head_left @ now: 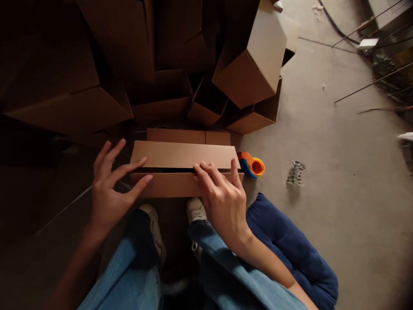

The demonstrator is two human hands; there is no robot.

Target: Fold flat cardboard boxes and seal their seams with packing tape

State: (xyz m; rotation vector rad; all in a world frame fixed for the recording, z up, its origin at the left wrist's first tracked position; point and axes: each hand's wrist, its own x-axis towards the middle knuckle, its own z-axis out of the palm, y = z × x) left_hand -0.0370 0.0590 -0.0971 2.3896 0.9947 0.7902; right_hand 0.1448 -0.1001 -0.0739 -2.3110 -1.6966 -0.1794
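The right hand [222,198] rests flat and open, fingers pressing down on the cardboard box [183,155] on the floor [322,129], while the left hand [112,189] spreads wide just beside it, and a tape holder [251,167] sits at the box's right end.

Person is wearing light-blue denim jeans [232,271], loose in the leg, hems sitting over white lace-up sneakers [196,210], one sneaker mostly in shadow. Left hand [111,193] and right hand [224,206] are showing bare, forearms uncovered too, sleeves not showing anywhere in view.
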